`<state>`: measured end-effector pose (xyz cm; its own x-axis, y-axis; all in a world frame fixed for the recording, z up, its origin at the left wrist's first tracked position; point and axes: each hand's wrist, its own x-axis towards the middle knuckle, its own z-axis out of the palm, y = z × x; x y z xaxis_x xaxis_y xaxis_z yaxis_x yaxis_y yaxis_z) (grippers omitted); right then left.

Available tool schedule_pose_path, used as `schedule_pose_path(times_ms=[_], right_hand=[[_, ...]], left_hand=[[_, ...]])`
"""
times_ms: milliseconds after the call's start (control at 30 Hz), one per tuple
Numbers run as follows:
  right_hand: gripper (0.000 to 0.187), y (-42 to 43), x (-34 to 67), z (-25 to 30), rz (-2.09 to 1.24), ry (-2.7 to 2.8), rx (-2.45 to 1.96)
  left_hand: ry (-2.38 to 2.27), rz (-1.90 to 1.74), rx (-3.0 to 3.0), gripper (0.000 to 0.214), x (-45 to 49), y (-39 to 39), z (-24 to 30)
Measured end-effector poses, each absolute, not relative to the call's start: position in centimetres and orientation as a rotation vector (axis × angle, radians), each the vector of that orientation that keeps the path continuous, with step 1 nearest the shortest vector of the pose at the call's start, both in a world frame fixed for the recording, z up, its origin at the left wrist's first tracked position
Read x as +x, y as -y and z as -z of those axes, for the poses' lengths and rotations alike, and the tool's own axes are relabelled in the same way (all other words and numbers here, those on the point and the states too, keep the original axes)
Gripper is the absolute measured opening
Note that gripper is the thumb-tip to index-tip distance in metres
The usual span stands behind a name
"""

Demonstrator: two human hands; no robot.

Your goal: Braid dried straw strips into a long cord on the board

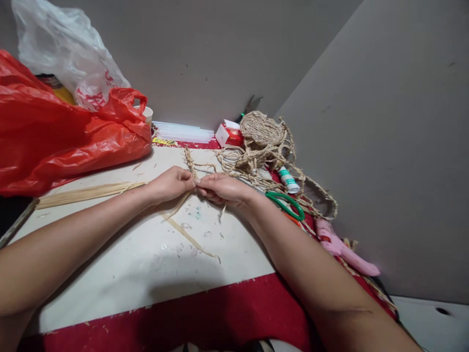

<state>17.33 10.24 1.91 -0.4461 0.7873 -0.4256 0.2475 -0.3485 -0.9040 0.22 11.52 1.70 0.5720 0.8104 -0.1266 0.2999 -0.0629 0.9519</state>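
Over the white board (120, 274), my left hand (172, 185) and my right hand (223, 188) meet with thumbs and fingertips pinched together. Between them is the working end of a braided straw cord (189, 161), whose finished part runs away from me past the fingertips. Loose straw strands (190, 238) trail from the hands onto the board. Exactly which strands each hand pinches is hidden by the fingers. Beside my left forearm lies a flat bundle of straw strands (88, 194).
Coiled braided cord (262, 129) piles up at the back right. Near it are a red-and-white box (230, 134), green scissor-like handles (286, 204), a small white-and-green tube (288, 180) and a pink glue gun (344, 252). Clear sticks (181, 132) lie behind; a red plastic bag (73, 142) fills the left.
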Motion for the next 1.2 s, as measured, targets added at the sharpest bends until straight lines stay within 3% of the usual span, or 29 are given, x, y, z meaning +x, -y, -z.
schedule_pose_path(times_ms=[333,433,600,867,1067,1200], right_hand=[[0.013,-9.2,16.0,-1.5,-1.832,1.068,-1.272],[0.019,-8.8,15.6,-1.5,-1.834,1.003,-1.269],[0.035,-8.4,15.1,-1.3,-1.793,0.975,-1.268],[0.018,-9.0,16.0,-0.9,-1.96,0.904,-1.16],[0.013,-9.6,16.6,-1.3,-2.04,0.803,-1.065],[0.012,-9.7,16.9,-1.2,-2.062,0.868,-1.041]], left_hand=[[-1.211,-0.292,2.264,0.024,-0.1,-11.0,-3.8],[-1.39,-0.19,2.396,0.028,0.5,-9.8,-4.3],[-1.444,-0.167,2.425,0.015,1.4,-7.9,-3.7],[-1.13,-0.139,2.506,0.026,1.6,-6.4,-4.3],[-1.295,-0.859,2.044,0.018,0.6,-10.1,-3.8],[-0.992,-0.681,1.425,0.015,1.3,-11.0,-1.9]])
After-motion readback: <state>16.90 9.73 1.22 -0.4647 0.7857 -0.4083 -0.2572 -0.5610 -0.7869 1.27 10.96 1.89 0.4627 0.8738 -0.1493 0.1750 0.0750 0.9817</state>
